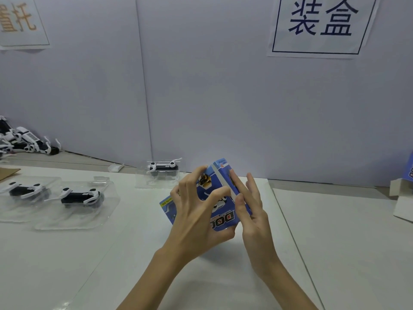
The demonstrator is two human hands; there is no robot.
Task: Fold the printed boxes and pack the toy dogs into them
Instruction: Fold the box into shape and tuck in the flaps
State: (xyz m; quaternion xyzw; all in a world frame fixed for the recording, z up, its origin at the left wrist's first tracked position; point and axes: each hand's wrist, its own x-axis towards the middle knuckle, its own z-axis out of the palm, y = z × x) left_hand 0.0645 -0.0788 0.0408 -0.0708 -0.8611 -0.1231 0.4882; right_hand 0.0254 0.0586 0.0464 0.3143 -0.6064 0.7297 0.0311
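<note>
Fingers (245, 198) of the right hand (257, 222) are laid nearly straight against the side panel of the printed box (220, 191), while those of the left hand (196, 211) are curled over its printed face; the box is held just above the table (335, 242). If the panel is pressed unevenly, the half-formed carton could be creased or collapsed. Left of the box, toy dogs (78, 196) in clear trays (67, 220) are waiting; another opened carton (402, 198) is seen right of it
</note>
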